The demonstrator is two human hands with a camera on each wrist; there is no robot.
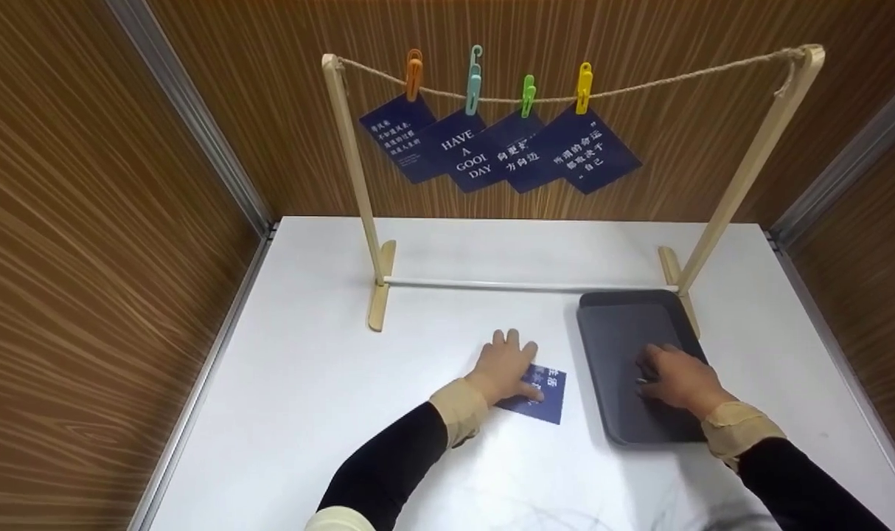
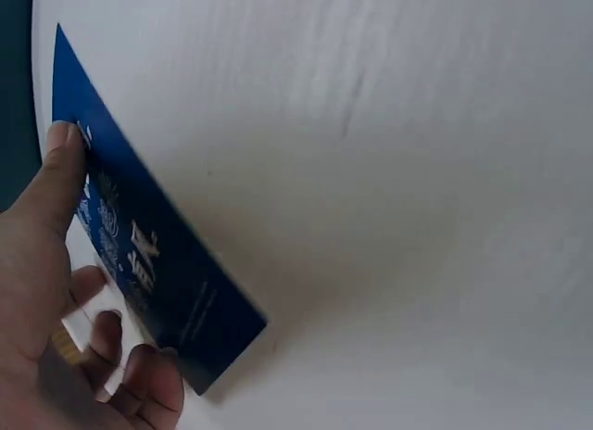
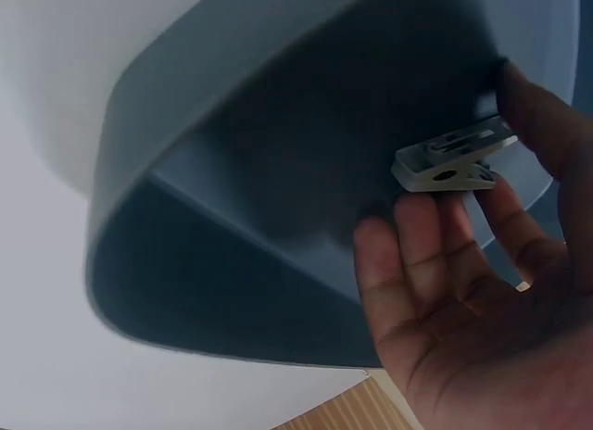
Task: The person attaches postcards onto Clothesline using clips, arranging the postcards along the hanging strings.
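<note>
4 cards (image 1: 492,151) are hanging from 4 pegs (image 1: 474,81) on the string, so most of the hanging looks done. 1 card (image 1: 542,394) is lying on the tabletop (image 1: 307,383) with the left hand (image 1: 503,365) pinching its edge. The right hand (image 1: 680,380) is pinching 1 grey peg (image 3: 454,157) (the only one visible) inside the tray (image 1: 617,317).

White table (image 1: 329,383): rack (image 1: 377,295), tray (image 1: 617,332), card (image 1: 547,394)
</note>
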